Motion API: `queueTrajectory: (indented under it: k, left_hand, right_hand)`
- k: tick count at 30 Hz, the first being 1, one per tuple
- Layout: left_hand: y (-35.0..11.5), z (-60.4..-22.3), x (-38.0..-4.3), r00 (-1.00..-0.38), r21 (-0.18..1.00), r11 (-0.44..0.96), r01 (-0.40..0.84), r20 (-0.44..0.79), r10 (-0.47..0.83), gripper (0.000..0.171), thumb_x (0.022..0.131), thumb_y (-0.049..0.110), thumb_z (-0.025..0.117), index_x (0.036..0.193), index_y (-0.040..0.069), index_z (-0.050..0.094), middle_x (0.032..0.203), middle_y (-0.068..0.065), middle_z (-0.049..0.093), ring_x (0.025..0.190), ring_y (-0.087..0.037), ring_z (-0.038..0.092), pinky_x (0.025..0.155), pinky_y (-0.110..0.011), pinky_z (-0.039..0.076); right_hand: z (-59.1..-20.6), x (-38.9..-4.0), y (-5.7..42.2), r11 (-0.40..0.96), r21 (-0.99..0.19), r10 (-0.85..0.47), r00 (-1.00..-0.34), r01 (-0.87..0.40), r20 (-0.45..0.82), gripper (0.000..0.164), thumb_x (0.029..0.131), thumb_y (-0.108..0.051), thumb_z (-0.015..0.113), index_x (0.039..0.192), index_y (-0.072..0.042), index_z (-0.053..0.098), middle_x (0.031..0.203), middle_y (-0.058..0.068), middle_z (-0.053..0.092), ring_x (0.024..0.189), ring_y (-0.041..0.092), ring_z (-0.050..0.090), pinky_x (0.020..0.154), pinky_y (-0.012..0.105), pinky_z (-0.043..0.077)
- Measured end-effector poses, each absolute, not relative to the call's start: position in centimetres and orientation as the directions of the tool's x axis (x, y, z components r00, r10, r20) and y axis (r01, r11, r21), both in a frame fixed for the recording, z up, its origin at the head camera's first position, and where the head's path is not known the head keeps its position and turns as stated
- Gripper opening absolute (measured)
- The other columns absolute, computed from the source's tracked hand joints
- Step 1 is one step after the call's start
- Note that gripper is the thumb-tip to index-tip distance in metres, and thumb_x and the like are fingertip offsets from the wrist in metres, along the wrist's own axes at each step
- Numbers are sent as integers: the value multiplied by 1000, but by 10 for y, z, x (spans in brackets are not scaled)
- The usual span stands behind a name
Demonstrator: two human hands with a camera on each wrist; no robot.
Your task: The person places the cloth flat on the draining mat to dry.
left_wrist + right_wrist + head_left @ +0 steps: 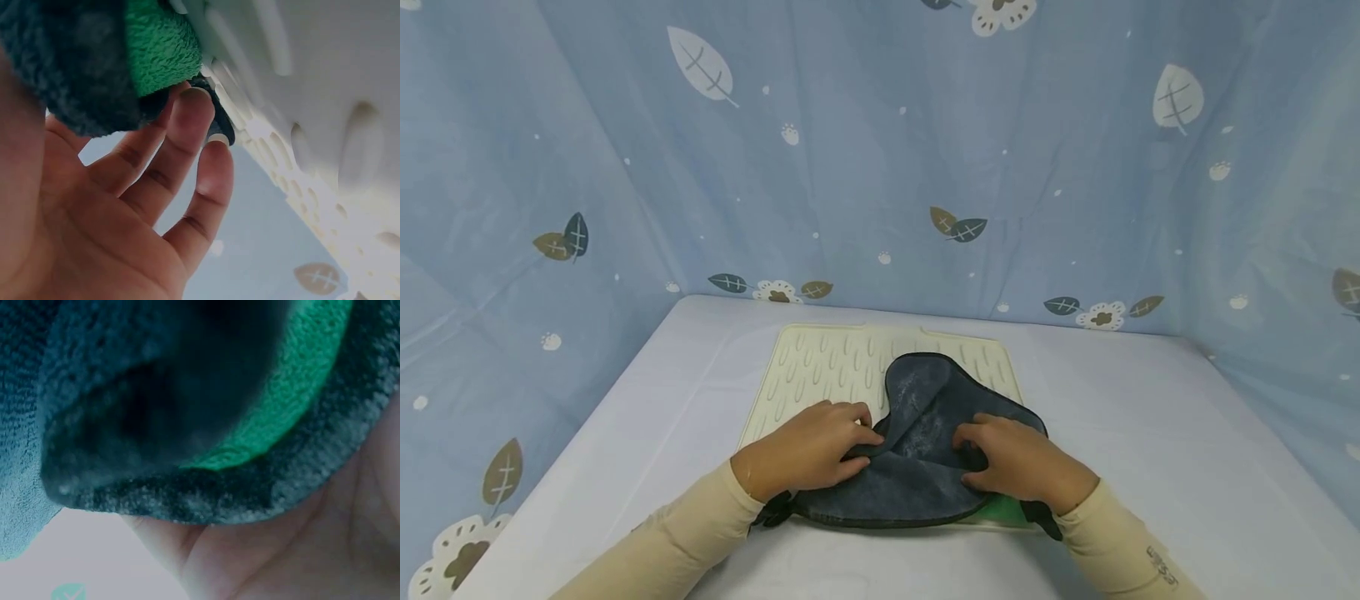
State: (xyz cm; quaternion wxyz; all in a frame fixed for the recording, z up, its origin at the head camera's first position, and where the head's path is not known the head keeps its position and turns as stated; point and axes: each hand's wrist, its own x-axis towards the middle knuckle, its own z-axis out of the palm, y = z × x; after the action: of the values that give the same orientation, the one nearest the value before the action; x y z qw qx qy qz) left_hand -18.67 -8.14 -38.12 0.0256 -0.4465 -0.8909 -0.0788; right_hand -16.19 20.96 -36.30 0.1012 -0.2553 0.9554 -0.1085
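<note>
A dark grey-blue cloth (910,487) with black edging lies bunched over the cream ridged mat (831,367). Its green side (1000,510) shows at the front right. My left hand (812,450) pinches a raised fold at the cloth's left between thumb and fingers. On the right part, my right hand (1018,462) grips the cloth with curled fingers. In the left wrist view, the fingers (215,181) reach beneath the fluffy green side (162,53), close to the mat. The right wrist view shows a curled dark edge (219,497) over the palm, which hides the fingertips.
The mat rests on a white-covered table (1120,400), near its front edge. A blue curtain (880,167) with leaves and flowers surrounds the back and sides. Dark straps are around both wrists, below cream sleeves (677,533).
</note>
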Motion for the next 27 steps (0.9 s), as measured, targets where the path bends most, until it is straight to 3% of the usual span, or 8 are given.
queueTrajectory:
  k: [5,12,20,27]
  left_hand:
    - [-80,-380,-187,-578,119,566,816,175,797,19,97,30,66,106,19,80,104,3,68,82,-7,63,75,-33,53]
    - [-80,-381,-189,-572,156,550,820,225,789,15,95,28,69,91,19,80,90,6,67,74,-2,61,73,-28,53]
    - [-81,-381,-190,-567,163,543,824,240,788,8,90,20,75,96,16,79,93,3,68,78,-6,64,72,-26,55]
    - [-81,-380,-187,-633,233,597,768,127,764,19,93,22,72,111,16,71,99,1,66,77,-6,61,70,-25,53]
  right_hand:
    - [-363,-160,210,844,-258,-513,-848,-470,-134,36,81,-26,84,112,-16,69,97,-3,60,70,6,48,63,30,45]
    - [-364,-160,209,849,-255,-505,-852,-462,-138,37,81,-28,84,112,-17,69,96,-5,59,69,6,48,63,30,45]
    - [-362,-159,208,839,-255,-521,-845,-481,-121,37,80,-27,84,112,-16,69,96,-3,60,69,6,47,63,30,44]
    - [-363,-159,208,837,-259,-524,-844,-483,-119,36,80,-26,84,111,-16,69,95,-3,60,68,6,46,62,29,43]
